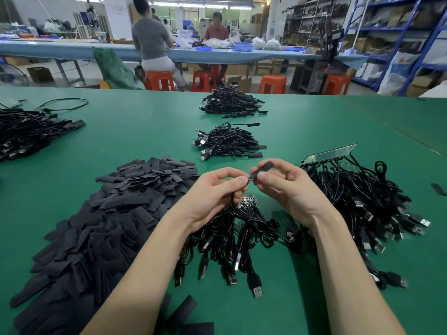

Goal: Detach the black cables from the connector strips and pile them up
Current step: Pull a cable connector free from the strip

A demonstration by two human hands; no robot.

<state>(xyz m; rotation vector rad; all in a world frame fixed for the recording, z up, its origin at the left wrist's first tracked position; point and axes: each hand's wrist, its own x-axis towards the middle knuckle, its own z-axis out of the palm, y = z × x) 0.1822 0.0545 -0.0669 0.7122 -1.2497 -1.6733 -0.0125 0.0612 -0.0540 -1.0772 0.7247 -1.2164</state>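
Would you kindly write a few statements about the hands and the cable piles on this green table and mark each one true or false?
1. The right hand pinches a short black sleeve. True.
2. The left hand lies flat and holds nothing. False: its fingers pinch a thin black cable that meets the sleeve.
3. A heap of flat black sleeve pieces lies to the left of the hands. True.
4. The connector strip at the right has no cables attached. False: many black cables hang from it.
5. Two smaller cable piles lie beyond the hands. True.
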